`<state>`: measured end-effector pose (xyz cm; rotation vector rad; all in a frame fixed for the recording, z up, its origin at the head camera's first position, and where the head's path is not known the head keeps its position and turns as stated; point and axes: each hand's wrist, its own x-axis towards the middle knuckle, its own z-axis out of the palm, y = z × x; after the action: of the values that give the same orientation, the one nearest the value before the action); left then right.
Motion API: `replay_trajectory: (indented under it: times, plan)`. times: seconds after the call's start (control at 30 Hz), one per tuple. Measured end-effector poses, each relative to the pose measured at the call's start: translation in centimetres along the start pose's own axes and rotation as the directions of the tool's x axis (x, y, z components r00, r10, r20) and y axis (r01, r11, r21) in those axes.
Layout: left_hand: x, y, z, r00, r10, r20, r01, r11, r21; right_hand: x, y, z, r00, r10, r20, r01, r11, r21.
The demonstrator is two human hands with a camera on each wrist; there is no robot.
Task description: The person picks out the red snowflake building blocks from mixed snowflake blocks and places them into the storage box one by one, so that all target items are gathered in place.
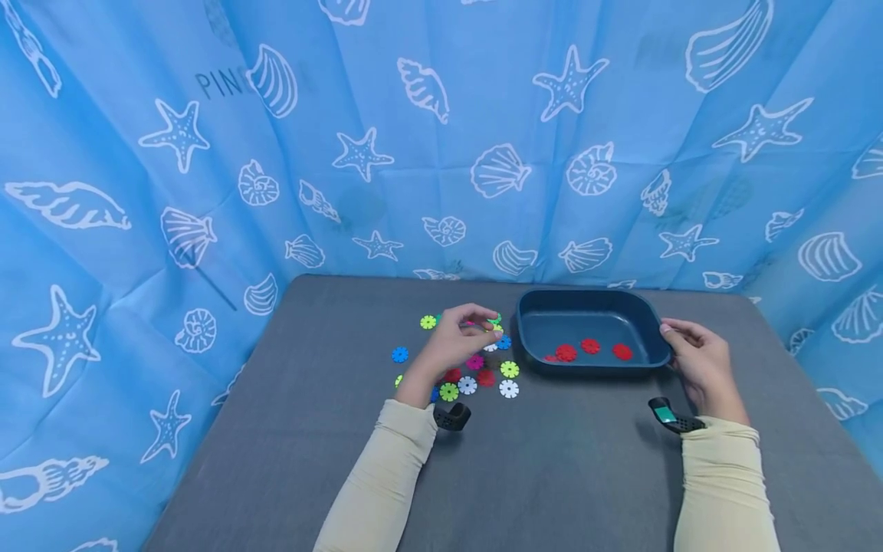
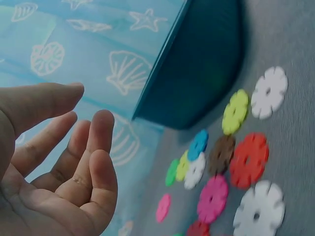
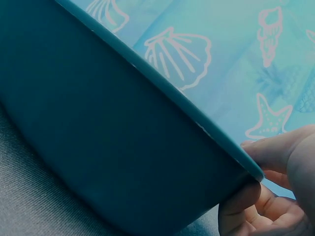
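Red discs point(image 1: 566, 353) sit inside dark-blue tray point(image 1: 576, 328) on grey table point(image 1: 552, 468), away from mixed-colour discs point(image 1: 509, 369) spread just left of tray; perhaps split by colour, though other reds lie among that spread. Right hand point(image 1: 702, 364) pinches tray's right end, thumb at rim, fingers below, likely for steadiness. Left hand point(image 1: 451, 341) hangs above loose pieces, fingers softly bent, thumb and forefinger apart, nothing held; close spacing seemingly keeps reach short.

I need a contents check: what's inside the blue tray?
Only red flower-shaped discs show in the tray. Its near wall hides the floor strip right behind it; anything there can't be seen.
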<state>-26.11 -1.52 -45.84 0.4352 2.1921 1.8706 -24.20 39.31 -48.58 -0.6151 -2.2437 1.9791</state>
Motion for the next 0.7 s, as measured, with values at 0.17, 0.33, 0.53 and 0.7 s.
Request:
replay_trajectory:
  times: [0.17,0.33,0.53,0.7]
  plan:
    - [-0.8,-0.3,-1.5,1.0,0.011,-0.015,-0.011,1.0,0.022,0.0,0.1,0.0,1.0,-0.006,-0.003,0.006,1.0,0.006]
    - [-1.7,-1.0,-3.0,0.999,-0.003,-0.038,0.005,0.998,0.064,0.0,0.2,0.0,1.0,0.0,-0.005,0.001,1.0,0.008]
    - [-2.7,-2.4,-4.9,0.999,-0.024,-0.039,0.028,0.992,0.121,0.0,0.3,0.0,1.0,0.004,-0.018,-0.004,1.0,-0.005]
    - [-3.7,-2.9,-6.1,0.999,-0.025,-0.029,0.029,0.989,0.143,0.0,0.2,0.0,1.0,-0.002,-0.021,0.001,0.999,-0.046]
